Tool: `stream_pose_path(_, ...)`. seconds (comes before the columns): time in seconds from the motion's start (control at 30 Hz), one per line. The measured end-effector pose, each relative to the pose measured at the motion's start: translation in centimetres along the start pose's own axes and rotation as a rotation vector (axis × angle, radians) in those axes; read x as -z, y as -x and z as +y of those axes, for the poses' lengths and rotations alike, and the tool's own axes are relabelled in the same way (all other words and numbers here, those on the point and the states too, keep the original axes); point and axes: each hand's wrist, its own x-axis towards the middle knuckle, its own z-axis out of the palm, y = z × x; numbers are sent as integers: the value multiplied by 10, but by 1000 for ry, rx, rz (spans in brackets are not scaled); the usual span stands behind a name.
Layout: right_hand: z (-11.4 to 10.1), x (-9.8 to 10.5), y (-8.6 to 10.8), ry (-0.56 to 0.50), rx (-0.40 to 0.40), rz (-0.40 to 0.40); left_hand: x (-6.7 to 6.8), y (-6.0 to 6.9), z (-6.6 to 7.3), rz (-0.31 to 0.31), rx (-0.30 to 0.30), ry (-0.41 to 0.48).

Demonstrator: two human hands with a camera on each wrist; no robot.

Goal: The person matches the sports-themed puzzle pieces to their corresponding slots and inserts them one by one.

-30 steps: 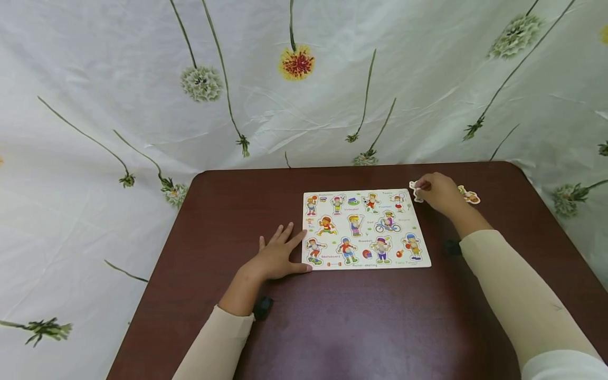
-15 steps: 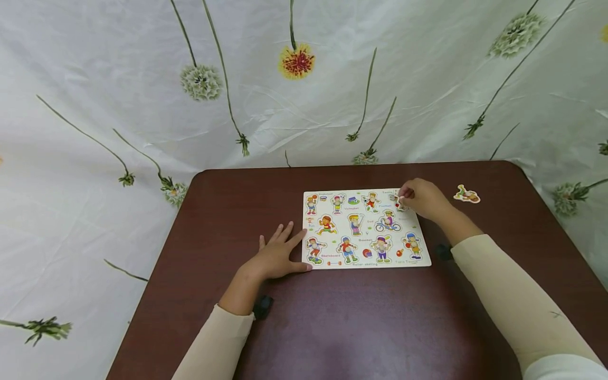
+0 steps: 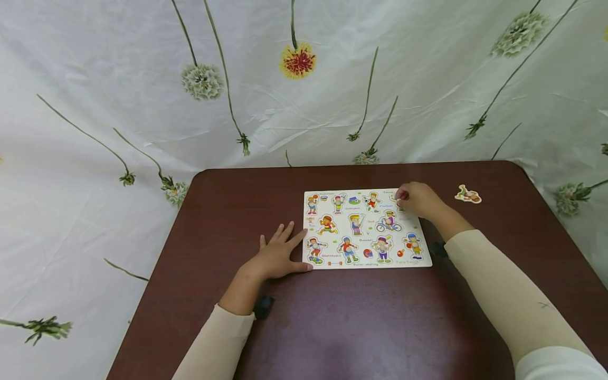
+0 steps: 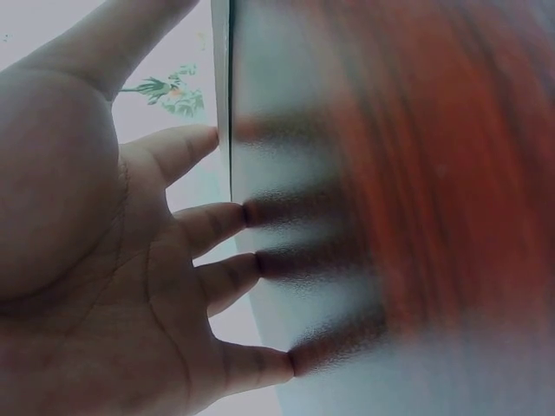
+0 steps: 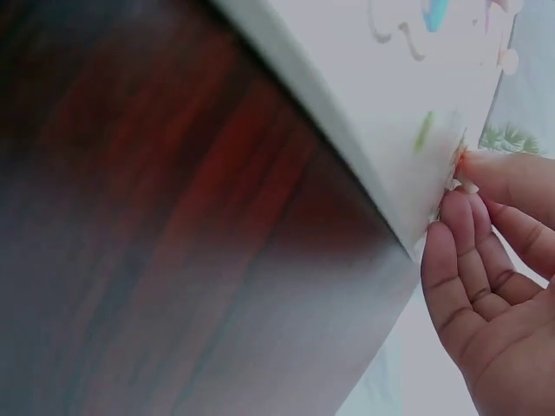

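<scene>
A white puzzle board (image 3: 337, 261) printed with sports figures lies on the table. My left hand (image 3: 273, 258) rests at its left edge with fingers spread, thumb and index finger touching the board; the left wrist view shows the fingertips (image 4: 276, 364) down on the tabletop. At the board's top right corner, my right hand (image 3: 423, 201) pinches a small puzzle piece (image 3: 400, 206) over the tennis spot. Fingers hide most of that piece, and only a sliver of the puzzle piece (image 5: 460, 165) shows in the right wrist view.
Another puzzle piece (image 3: 467, 195) lies on the dark wooden table (image 3: 351, 322), right of the board. Several figures fill the board's other spots. Behind the table's far edge hangs a white flower-patterned cloth (image 3: 332, 105).
My right hand has carried the pinched piece left from beside the board onto its top right corner, then shifted only slightly. The left hand has stayed in place.
</scene>
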Motion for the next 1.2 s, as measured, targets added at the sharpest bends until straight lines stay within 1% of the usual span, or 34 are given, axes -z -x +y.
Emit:
stream_pose_path(0.13, 0, 0, 0, -3, -11, -12, -1, -1, -1, 0, -1, 1)
stream_pose_path(0.33, 1, -1, 0, -19, -13, -2, -1, -2, -2, 0, -6, -1)
stream_pose_path(0.4, 2, -2, 1, -42, -21, -1, -1, -2, -2, 0, -5, -3)
stream_pose_path(0.5, 4, -2, 4, -109, -50, 11, -2, -2, -2, -1, -4, -6)
stream_pose_path(0.63, 11, 2, 10, -244, -103, 77, -2, -2, -2, 3, -9, -9)
stream_pose_path(0.8, 22, 7, 18, -442, -150, 211, -1, -2, -2, 5, -10, -16)
stream_pose_path(0.9, 30, 11, 21, -534, -167, 282, -2, -2, -2, 6, -9, -18)
stream_pose_path(1.03, 38, 18, 27, -594, -186, 345, -3, -2, -2, 7, -6, -17)
stream_pose_path(1.2, 49, 26, 36, -604, -225, 387, -2, -2, -2, 4, -7, -22)
